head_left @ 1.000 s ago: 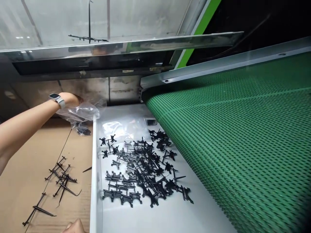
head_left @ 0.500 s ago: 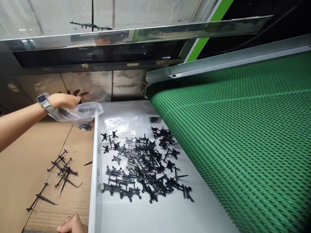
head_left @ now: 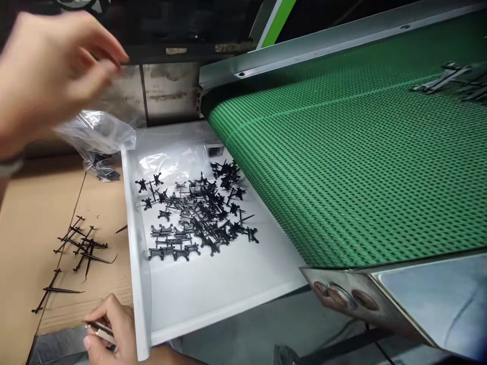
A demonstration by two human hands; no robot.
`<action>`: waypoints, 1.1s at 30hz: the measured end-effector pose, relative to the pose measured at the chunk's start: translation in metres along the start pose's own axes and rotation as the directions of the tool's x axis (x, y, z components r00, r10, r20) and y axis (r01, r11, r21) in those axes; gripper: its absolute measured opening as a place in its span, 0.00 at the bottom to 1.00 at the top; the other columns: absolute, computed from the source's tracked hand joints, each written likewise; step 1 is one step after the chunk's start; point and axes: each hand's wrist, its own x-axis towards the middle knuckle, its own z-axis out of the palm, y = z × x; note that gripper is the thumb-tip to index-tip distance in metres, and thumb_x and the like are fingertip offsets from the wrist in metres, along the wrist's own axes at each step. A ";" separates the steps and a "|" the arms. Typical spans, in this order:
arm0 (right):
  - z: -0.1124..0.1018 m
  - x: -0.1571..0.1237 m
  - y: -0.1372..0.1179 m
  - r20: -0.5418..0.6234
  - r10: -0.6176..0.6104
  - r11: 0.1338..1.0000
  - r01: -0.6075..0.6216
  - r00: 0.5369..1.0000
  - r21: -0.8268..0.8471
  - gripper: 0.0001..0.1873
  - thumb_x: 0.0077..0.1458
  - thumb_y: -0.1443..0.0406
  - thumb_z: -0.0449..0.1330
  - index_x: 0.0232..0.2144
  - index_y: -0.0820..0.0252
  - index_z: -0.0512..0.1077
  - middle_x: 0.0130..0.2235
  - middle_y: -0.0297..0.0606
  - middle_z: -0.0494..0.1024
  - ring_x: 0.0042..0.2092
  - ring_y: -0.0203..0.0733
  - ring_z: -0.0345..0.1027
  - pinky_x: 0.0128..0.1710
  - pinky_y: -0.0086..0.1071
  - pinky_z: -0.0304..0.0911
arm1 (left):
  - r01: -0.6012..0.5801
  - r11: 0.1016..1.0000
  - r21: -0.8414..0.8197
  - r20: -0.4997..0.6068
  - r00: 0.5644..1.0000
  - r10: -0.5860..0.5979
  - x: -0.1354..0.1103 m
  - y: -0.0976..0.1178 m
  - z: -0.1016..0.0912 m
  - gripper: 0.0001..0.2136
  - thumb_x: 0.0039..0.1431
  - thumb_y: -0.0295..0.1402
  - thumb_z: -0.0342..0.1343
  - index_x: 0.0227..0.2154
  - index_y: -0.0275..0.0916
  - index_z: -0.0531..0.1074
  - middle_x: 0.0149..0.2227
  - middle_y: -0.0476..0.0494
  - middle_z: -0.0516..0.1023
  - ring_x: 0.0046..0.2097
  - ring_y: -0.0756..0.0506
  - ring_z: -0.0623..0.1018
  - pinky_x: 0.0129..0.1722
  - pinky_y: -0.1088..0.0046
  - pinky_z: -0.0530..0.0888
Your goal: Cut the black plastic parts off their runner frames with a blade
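My left hand (head_left: 63,71) is raised at the upper left, blurred, with fingers loosely bent; nothing shows in it. Below it a clear plastic bag (head_left: 101,133), with dark pieces inside, lies against the tray's left wall. At the bottom, my right hand (head_left: 117,324) grips a small shiny metal tool (head_left: 101,330); its full shape is hidden by the fingers. Between the hands, several thin black plastic sprues (head_left: 89,248) lie on the cardboard (head_left: 23,218). Beside them the white tray (head_left: 182,299) bears a heap of black plastic parts (head_left: 205,208), some still joined to sprues.
A green mesh conveyor belt (head_left: 323,152) slopes over the tray's right side, with more parts (head_left: 449,78) at its upper right. Flat clear plastic (head_left: 171,159) lies at the tray's back. A metal bracket (head_left: 342,299) juts out under the belt's near end.
My left hand has come away from the bag, up and toward me. My right hand shows more fully now, with the metal tool visible. The view has shifted right and down.
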 end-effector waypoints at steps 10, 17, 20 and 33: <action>-0.012 -0.011 -0.037 0.179 0.214 0.963 -0.177 0.960 -0.204 0.17 0.49 0.60 0.64 0.44 0.47 0.75 0.35 0.32 0.75 0.29 0.35 0.65 0.25 0.24 0.56 | 0.155 0.986 -0.063 0.562 0.822 -0.094 -0.049 0.007 0.139 0.18 0.42 0.24 0.68 0.18 0.42 0.61 0.15 0.56 0.54 0.24 0.45 0.67 0.29 0.71 0.60; -0.002 -0.009 -0.021 0.056 -0.029 0.999 0.030 0.998 -0.022 0.09 0.60 0.58 0.56 0.42 0.51 0.69 0.34 0.32 0.72 0.36 0.36 0.67 0.36 0.27 0.63 | 0.063 0.989 -0.135 0.311 0.950 -0.018 -0.048 0.018 0.059 0.05 0.56 0.34 0.61 0.28 0.40 0.72 0.24 0.47 0.72 0.24 0.49 0.67 0.25 0.73 0.58; 0.005 -0.003 -0.012 0.050 -0.110 0.994 0.109 0.993 0.025 0.11 0.63 0.56 0.54 0.43 0.54 0.67 0.33 0.32 0.69 0.35 0.35 0.64 0.35 0.27 0.63 | 0.130 0.928 -0.350 0.179 0.981 -0.070 -0.078 0.015 0.019 0.09 0.55 0.38 0.63 0.26 0.40 0.72 0.24 0.48 0.74 0.26 0.49 0.70 0.24 0.76 0.63; 0.022 0.035 -0.041 -0.138 -0.342 0.902 0.366 0.930 0.230 0.06 0.66 0.62 0.54 0.45 0.48 0.68 0.33 0.29 0.72 0.26 0.28 0.64 0.25 0.23 0.62 | 0.519 -0.018 -0.854 0.420 0.668 -0.615 -0.269 -0.010 0.007 0.14 0.46 0.42 0.69 0.21 0.37 0.73 0.12 0.55 0.62 0.12 0.59 0.55 0.09 0.86 0.49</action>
